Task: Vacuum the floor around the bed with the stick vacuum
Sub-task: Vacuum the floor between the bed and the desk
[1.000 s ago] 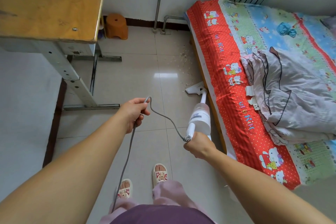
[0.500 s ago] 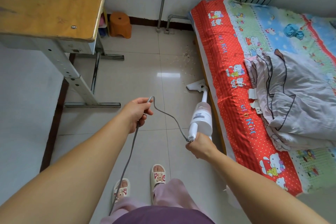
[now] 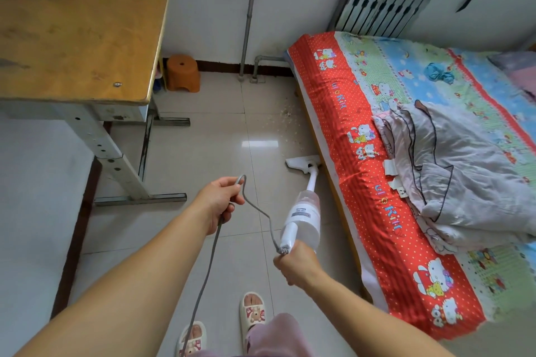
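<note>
Right hand (image 3: 295,265) wrapped around the handle of the white stick vacuum (image 3: 303,216), wand angled forward and down. Floor head (image 3: 301,164) flat on the tiled floor (image 3: 203,148), right against the edge of the bed (image 3: 365,182) with its red cartoon-print sheet. Left hand (image 3: 222,200) curled around the grey cord (image 3: 208,264), held up off to the side; cord looping across to the handle and trailing down past 2 slippers (image 3: 252,313). Scattered crumbs (image 3: 285,116) further ahead beside the bed. Wooden desk (image 3: 78,35) at left.

The stick vacuum (image 3: 303,213) head has slid forward along the bed (image 3: 362,182) edge, toward the scattered debris (image 3: 285,114).
</note>
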